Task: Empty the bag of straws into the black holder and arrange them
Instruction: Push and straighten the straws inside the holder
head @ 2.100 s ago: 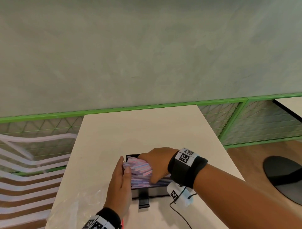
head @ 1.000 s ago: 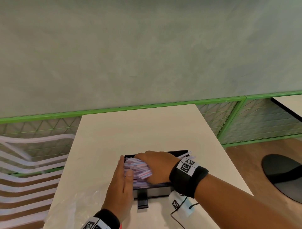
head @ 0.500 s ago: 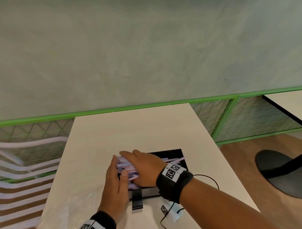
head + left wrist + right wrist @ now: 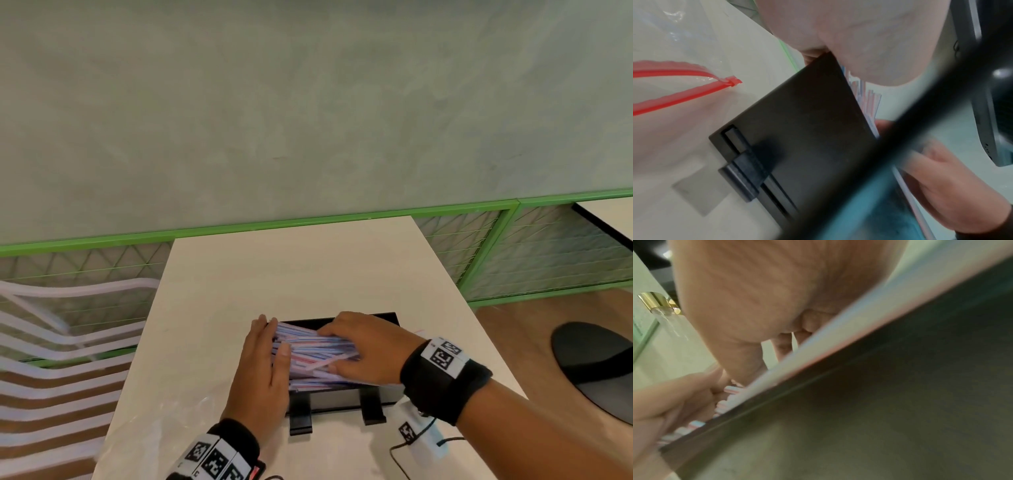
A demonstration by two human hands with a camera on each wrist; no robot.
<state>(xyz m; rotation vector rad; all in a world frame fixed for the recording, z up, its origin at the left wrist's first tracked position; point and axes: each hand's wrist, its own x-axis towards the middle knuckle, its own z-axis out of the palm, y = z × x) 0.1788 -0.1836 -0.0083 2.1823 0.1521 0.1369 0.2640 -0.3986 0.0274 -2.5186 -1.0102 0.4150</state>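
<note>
While the head view shows the straws (image 4: 313, 353) lying left-to-right in the black holder (image 4: 346, 397), left hand (image 4: 263, 373) flat against their left ends and right hand (image 4: 366, 346) spread on top, the left wrist view shows the empty bag (image 4: 674, 84) beside it, and the blurred right wrist view seemingly confirms straight fingers.

Left hand (image 4: 263, 373) flat, fingers straight, right hand (image 4: 366, 349) palm down, fingers spread

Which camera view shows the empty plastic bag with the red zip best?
The left wrist view: the plastic bag lies flat with its red zip open. The head view shows only a faint clear sheet. The right wrist view does not show it.
</note>
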